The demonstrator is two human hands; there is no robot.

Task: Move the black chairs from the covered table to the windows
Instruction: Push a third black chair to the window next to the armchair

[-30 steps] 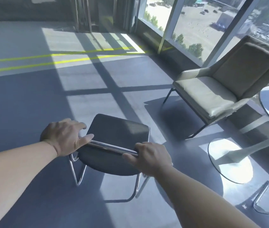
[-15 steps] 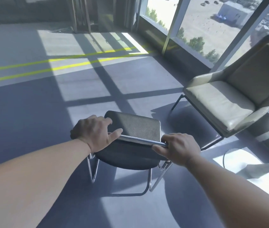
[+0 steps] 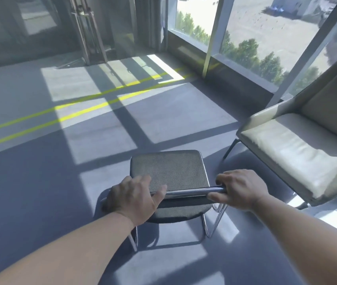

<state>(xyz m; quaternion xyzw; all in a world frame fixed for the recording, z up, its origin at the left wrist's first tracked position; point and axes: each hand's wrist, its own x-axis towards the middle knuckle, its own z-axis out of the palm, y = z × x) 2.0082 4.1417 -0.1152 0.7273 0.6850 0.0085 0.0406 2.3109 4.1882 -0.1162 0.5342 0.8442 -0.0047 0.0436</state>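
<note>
A black chair [image 3: 166, 168] with a dark fabric seat and chrome tube frame is in front of me, seen from above and behind. My left hand [image 3: 133, 199] grips the left end of its chrome top rail. My right hand [image 3: 239, 192] is closed around the right end of the same rail. The chair's chrome legs show below the seat over the grey floor. The windows [image 3: 252, 33] run along the far right, a few steps beyond the chair.
A beige lounge chair [image 3: 299, 147] on thin dark legs stands close on the right, beside the windows. Yellow floor lines [image 3: 40, 120] cross the grey floor at left. A glass door with metal handles [image 3: 85, 27] stands at the back.
The chair, held by both hands, has moved forward and to the right, closer to the windows and the lounge chair. The round glass table has left the view.
</note>
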